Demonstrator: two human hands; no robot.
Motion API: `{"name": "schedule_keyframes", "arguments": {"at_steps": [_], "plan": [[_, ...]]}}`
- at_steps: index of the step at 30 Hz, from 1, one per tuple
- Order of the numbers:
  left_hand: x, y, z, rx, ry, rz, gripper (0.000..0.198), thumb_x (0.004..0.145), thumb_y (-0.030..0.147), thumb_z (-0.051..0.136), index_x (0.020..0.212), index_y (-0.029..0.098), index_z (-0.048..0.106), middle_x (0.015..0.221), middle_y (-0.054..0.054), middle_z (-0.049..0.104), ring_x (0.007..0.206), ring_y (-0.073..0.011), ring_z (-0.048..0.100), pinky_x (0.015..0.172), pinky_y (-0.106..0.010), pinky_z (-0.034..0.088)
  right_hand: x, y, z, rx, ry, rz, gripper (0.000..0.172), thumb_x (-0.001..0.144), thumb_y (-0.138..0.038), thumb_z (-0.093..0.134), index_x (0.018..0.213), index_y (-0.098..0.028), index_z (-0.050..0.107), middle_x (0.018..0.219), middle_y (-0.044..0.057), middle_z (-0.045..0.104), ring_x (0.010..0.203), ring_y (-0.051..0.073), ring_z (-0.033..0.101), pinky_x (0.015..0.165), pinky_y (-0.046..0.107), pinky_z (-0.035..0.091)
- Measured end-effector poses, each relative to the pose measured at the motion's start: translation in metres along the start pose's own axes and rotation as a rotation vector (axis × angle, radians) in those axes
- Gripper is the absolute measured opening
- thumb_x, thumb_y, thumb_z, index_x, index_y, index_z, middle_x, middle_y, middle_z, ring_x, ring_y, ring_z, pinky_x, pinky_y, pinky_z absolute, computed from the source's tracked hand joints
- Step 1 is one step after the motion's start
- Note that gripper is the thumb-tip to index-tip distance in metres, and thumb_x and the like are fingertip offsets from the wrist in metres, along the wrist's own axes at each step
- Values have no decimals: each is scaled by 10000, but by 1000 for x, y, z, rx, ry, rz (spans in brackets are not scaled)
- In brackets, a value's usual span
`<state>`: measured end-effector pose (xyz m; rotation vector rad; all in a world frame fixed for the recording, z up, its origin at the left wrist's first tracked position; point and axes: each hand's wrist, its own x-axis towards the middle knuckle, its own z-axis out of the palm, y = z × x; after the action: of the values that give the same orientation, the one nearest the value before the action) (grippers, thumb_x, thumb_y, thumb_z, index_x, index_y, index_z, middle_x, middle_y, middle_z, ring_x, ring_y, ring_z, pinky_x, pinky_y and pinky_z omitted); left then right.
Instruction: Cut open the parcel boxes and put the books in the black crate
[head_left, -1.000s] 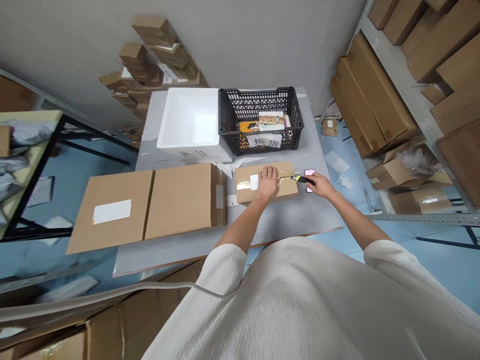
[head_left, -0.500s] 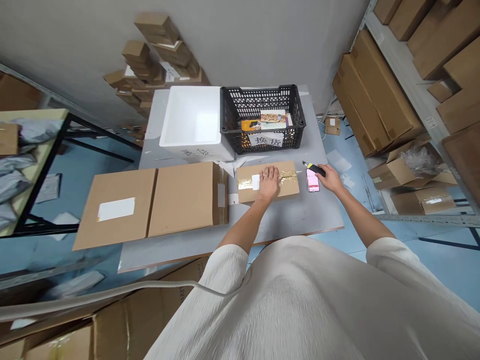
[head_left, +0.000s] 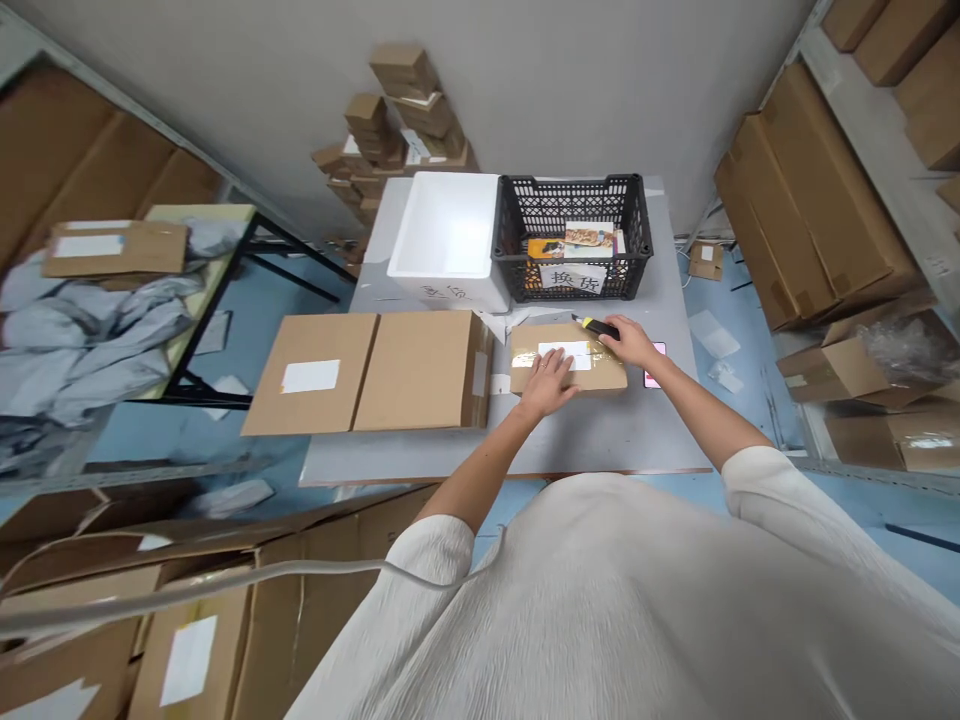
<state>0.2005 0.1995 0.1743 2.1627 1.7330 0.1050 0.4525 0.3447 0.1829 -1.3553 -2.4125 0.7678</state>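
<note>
Even, fairly bright light, soft shadow on table (head_left: 577,435), stretched, blurry edges

- Loose white top (head_left: 600,600) with a crinkled texture.
- Matching white sleeves (head_left: 776,485), ending near the elbows.
- Pale grey cable (head_left: 322,567) across the top's left sleeve (head_left: 420,605).

A taped carton (head_left: 598,371) with 1 white label (head_left: 574,351) lies flat, a black-and-yellow cutter (head_left: 599,327) near its far edge.

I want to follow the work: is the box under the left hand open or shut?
Shut: the box has a flat top under the left hand, with shiny tape on it. Whether the tape is cut, I cannot tell.
</note>
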Motion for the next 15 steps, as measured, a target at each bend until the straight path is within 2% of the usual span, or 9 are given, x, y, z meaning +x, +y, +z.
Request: {"name": "schedule_keyframes", "arguments": {"at_steps": [3, 7, 10, 15], "plan": [[-16, -6, -2, 27, 11, 3, 664, 1073, 505, 679, 1670, 231, 578, 1815, -171, 481, 1723, -353, 379, 1457, -560, 199, 23, -16, 14, -25, -57, -30, 425, 1056, -392, 623, 1401, -172, 741, 1469, 183, 760, 1360, 381, 673, 1184, 499, 519], [-22, -10, -8, 34, 21, -23, 535, 1098, 418, 631, 1612, 268, 631, 1770, -149, 546, 1674, -349, 443, 1411, -567, 293, 28, -25, 28, -38, -90, -37, 404, 1040, -375, 628, 1383, -204, 756, 1459, 168, 778, 1364, 398, 672, 1181, 532, 506], [-22, -11, -12, 24, 20, -16, 507, 1098, 425, 625, 1575, 256, 659, 1753, -158, 566, 1649, -363, 466, 1373, -563, 341, 26, -24, 28, -70, -104, -5, 412, 1025, -385, 641, 1370, -196, 764, 1475, 188, 767, 1402, 426, 644, 1196, 580, 472], [-21, -11, -15, 21, 14, -12, 469, 1116, 402, 579, 1561, 284, 668, 1759, -130, 566, 1622, -363, 488, 1353, -556, 342, 27, -21, 18, -95, -167, 44, 383, 1033, -444, 637, 1304, -213, 777, 1437, 192, 762, 1364, 430, 637, 1154, 597, 471]]}}
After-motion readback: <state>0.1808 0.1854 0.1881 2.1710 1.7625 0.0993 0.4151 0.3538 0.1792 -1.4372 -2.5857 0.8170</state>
